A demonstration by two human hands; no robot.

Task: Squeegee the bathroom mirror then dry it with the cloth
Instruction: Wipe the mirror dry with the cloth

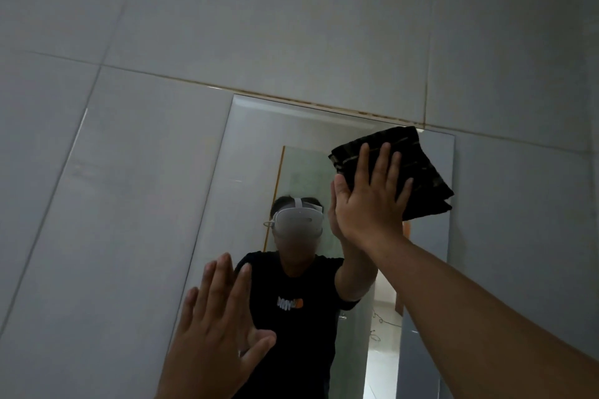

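Note:
The frameless bathroom mirror hangs on the tiled wall, with its top edge along a grout line. A folded dark cloth lies flat against the glass at the mirror's upper right corner. My right hand presses the cloth to the mirror with its palm flat and fingers spread. My left hand is raised near the mirror's lower left edge, fingers apart and holding nothing. No squeegee is in view.
Large pale grey wall tiles surround the mirror on all sides. The glass reflects a person in a black t-shirt with a white headset, and a lit doorway behind them.

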